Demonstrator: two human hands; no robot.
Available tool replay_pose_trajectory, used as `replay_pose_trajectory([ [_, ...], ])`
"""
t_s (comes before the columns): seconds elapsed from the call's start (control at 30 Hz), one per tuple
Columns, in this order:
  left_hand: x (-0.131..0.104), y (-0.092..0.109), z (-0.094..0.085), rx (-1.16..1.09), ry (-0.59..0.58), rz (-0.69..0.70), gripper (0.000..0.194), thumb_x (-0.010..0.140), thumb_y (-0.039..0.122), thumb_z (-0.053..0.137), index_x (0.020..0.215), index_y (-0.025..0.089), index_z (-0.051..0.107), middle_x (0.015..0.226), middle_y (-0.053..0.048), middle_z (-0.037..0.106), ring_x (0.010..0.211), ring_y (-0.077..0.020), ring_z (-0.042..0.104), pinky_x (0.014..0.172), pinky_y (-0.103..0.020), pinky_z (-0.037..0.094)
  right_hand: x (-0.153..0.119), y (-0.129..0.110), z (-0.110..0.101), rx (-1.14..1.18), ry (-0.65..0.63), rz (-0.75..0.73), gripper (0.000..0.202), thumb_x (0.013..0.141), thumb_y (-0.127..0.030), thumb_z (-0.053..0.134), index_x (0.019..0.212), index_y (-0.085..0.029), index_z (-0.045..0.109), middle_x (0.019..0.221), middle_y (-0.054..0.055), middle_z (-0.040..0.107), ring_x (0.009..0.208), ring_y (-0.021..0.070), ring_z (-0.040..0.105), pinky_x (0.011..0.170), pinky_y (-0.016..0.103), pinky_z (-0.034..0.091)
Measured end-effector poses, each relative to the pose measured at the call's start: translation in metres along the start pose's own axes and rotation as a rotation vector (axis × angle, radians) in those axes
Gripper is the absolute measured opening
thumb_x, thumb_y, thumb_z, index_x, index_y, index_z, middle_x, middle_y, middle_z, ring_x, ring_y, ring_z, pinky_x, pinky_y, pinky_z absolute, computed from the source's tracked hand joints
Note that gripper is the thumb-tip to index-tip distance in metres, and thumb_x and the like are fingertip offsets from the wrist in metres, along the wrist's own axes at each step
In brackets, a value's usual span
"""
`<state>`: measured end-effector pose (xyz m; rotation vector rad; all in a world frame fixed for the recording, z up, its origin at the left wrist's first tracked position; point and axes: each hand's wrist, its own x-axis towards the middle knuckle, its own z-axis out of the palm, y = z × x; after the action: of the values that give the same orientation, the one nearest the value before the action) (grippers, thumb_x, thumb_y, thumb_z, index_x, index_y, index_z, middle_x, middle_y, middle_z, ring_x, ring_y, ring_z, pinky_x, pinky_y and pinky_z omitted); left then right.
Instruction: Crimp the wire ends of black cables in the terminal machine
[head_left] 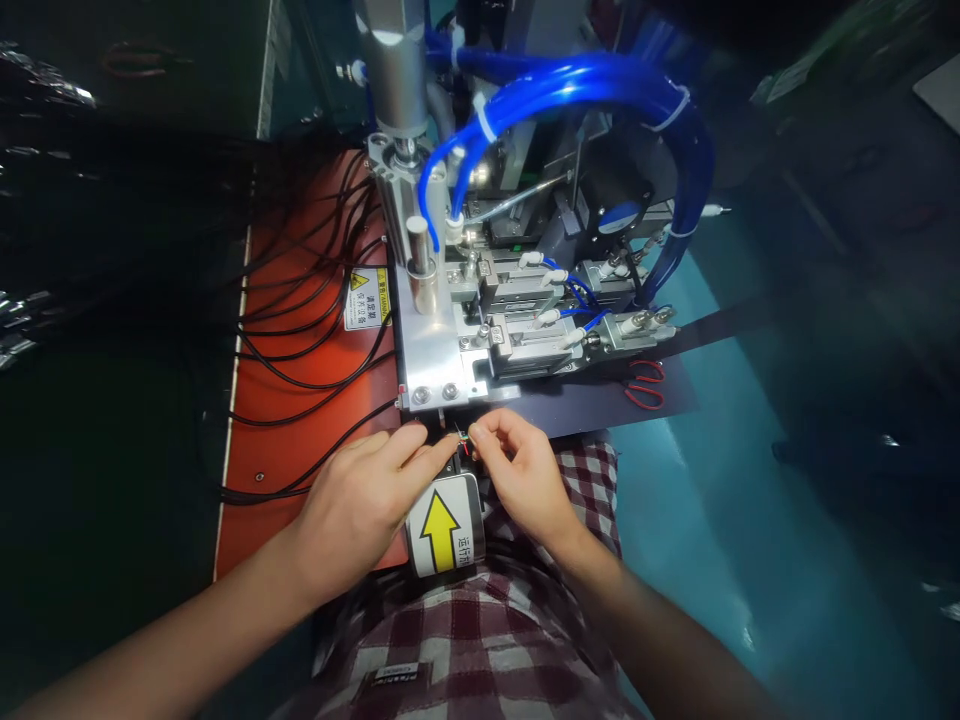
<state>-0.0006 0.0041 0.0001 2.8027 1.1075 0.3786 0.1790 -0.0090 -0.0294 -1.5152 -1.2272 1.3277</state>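
Observation:
Thin coloured wires (464,445), with red and green showing, lie between my fingertips at the front of a metal machine (435,350). My left hand (367,495) reaches in from the left, its fingers closed and the index fingertip at the wires. From the right, my right hand (521,470) pinches the wires' other side between thumb and index finger. Just below the fingertips is a white plate (442,525) with a yellow arrow. The exact ends of the wires are too small to make out.
Black cables (300,385) run over the orange surface (300,440) at left. Blue tubes (585,85) arch above the machine. Red-handled scissors (646,385) lie on the dark board (585,405) at right. A metal cylinder (394,80) rises behind.

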Motion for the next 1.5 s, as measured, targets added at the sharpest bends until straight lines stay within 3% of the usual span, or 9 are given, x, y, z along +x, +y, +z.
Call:
replay_pose_trajectory([
  [0.37, -0.0001, 0.0012, 0.0006, 0.021, -0.003, -0.022, 0.034, 0.090, 0.015, 0.038, 0.116, 0.016, 0.060, 0.072, -0.004, 0.054, 0.059, -0.0159, 0.049, 0.052, -0.026, 0.040, 0.0001, -0.0009, 0.0013, 0.009, 0.014, 0.011, 0.021, 0.087, -0.031, 0.051, 0.071, -0.018, 0.052, 0.064, -0.002, 0.049, 0.056, 0.0120, 0.045, 0.052, 0.023, 0.038],
  [0.77, -0.0010, -0.0002, 0.0003, -0.006, -0.028, -0.017, 0.036, 0.088, 0.013, 0.039, 0.118, 0.015, 0.059, 0.076, -0.006, 0.056, 0.060, -0.0166, 0.050, 0.053, -0.027, 0.040, 0.0029, -0.0043, -0.0023, 0.102, -0.052, 0.112, 0.023, 0.084, -0.034, 0.053, 0.067, -0.018, 0.050, 0.062, -0.002, 0.049, 0.055, 0.0116, 0.043, 0.050, 0.023, 0.036],
  [1.5, -0.0023, -0.0007, 0.0011, 0.009, -0.038, 0.000, 0.037, 0.087, 0.011, 0.040, 0.120, 0.015, 0.057, 0.075, -0.005, 0.054, 0.060, -0.0168, 0.048, 0.053, -0.028, 0.039, 0.0036, 0.0014, -0.0043, 0.003, -0.041, -0.048, 0.017, 0.087, -0.027, 0.051, 0.071, -0.019, 0.051, 0.065, -0.002, 0.050, 0.058, 0.0127, 0.047, 0.056, 0.024, 0.040],
])
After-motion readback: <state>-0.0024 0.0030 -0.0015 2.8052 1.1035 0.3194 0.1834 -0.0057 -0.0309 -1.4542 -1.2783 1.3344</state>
